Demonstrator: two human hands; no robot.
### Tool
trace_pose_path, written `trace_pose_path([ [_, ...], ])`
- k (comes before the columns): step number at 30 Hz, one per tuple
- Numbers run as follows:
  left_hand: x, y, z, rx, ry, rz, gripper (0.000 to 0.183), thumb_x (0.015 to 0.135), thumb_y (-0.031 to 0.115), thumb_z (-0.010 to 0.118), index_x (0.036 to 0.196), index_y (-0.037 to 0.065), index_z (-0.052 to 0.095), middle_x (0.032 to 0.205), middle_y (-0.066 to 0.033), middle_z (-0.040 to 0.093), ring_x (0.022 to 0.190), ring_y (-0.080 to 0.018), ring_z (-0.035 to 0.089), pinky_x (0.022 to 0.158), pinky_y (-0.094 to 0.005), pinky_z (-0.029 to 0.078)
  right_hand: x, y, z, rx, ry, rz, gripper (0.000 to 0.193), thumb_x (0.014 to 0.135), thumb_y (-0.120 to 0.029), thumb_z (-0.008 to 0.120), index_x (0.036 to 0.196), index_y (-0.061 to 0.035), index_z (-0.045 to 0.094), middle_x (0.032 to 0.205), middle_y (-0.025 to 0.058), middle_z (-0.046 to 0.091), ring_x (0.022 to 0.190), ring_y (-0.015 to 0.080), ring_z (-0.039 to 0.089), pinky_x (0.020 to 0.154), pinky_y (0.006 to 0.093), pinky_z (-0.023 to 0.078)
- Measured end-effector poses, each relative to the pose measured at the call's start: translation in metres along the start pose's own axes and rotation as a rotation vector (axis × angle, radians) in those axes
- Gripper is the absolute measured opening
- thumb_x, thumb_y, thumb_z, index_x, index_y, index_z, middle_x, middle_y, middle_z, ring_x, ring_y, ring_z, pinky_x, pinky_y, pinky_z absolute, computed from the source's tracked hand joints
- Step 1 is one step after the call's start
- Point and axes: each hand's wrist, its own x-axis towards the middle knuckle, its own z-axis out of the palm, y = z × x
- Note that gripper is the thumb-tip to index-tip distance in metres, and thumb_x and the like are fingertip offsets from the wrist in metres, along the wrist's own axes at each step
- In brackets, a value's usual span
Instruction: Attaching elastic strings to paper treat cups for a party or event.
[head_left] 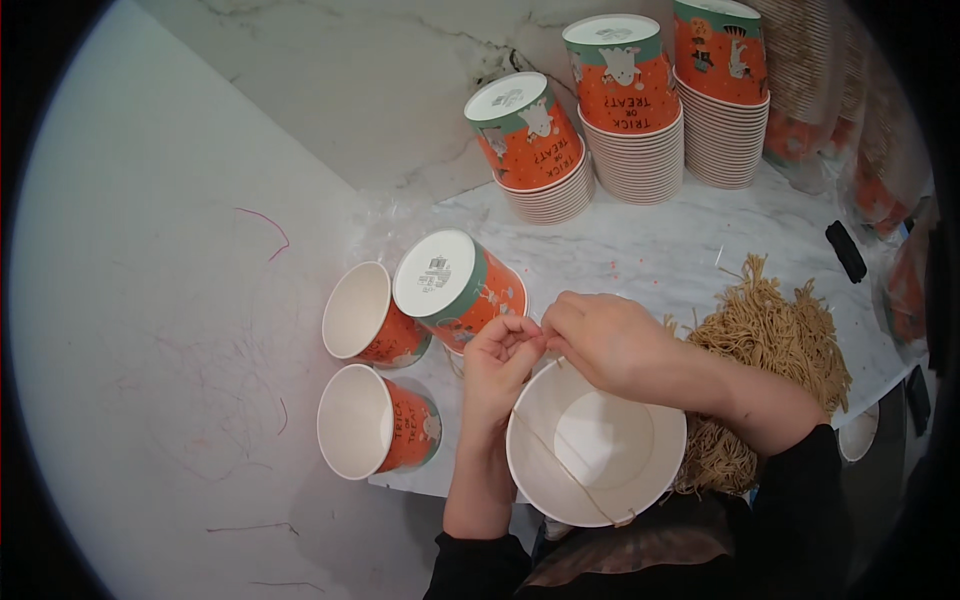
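Note:
Both my hands meet above the far rim of a white-lined paper bucket point(650, 440), which stands with its mouth up. A thin tan cord point(573, 470) crosses the mouth and is fastened at the near rim. My left hand point(500, 360) pinches with thumb and fingertips at the far rim. Against it, my right hand point(610, 340) has its fingers pressed together. A short bit of cord shows beneath the fingertips; the rest there is hidden by them. A big heap of tan cords point(775, 340) lies beside my right forearm.
Two open orange buckets point(356, 420) stand at the left, near an upside-down orange bucket point(435, 272). Upside-down bucket stacks point(640, 165) line the back wall. Bagged buckets point(880, 160) stand at the far right, with a black object point(846, 252) near them. A marked white wall point(180, 330) borders the left.

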Motion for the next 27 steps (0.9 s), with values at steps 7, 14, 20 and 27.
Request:
trace_pose_path([
  [7, 0.009, -0.008, -0.006, -0.241, -0.151, -0.071, 0.013, 0.096, -0.003, 0.060, 0.108, 0.002, 0.058, 0.093, -0.0067, 0.069, 0.080, -0.0078, 0.065, 0.066, -0.0195, 0.050, 0.004, 0.015, -0.002, 0.311, 0.026, 0.147, 0.008, 0.095, -0.008, 0.058, 0.097, -0.0007, 0.054, 0.090, 0.0171, 0.061, 0.082, 0.0373, 0.061, 0.072, 0.0424, 0.048],
  [14, 0.012, -0.009, -0.003, -0.338, -0.237, -0.109, 0.012, 0.097, -0.002, 0.059, 0.107, 0.004, 0.058, 0.095, -0.0081, 0.071, 0.083, -0.0105, 0.068, 0.072, -0.0226, 0.055, 0.008, 0.025, -0.008, 0.519, -0.039, 0.156, 0.009, 0.096, -0.010, 0.058, 0.095, -0.0017, 0.055, 0.083, 0.0112, 0.061, 0.075, 0.0239, 0.059, 0.070, 0.0357, 0.047],
  [20, 0.015, -0.018, -0.012, -0.326, -0.195, -0.138, 0.011, 0.095, -0.003, 0.059, 0.104, 0.003, 0.058, 0.094, -0.0077, 0.071, 0.075, -0.0088, 0.065, 0.065, -0.0208, 0.052, 0.008, 0.029, -0.006, 0.643, -0.119, 0.194, 0.008, 0.096, -0.010, 0.059, 0.096, -0.0020, 0.058, 0.082, 0.0079, 0.061, 0.076, 0.0186, 0.057, 0.071, 0.0333, 0.047],
  [27, 0.012, -0.020, -0.008, -0.186, -0.103, -0.077, 0.011, 0.095, -0.003, 0.054, 0.103, 0.001, 0.061, 0.093, -0.0066, 0.070, 0.076, -0.0066, 0.064, 0.064, -0.0206, 0.051, 0.005, 0.014, -0.003, 0.169, -0.009, 0.000, 0.012, 0.091, -0.010, 0.062, 0.102, -0.0034, 0.063, 0.101, 0.0136, 0.066, 0.101, 0.0352, 0.061, 0.086, 0.0447, 0.048],
])
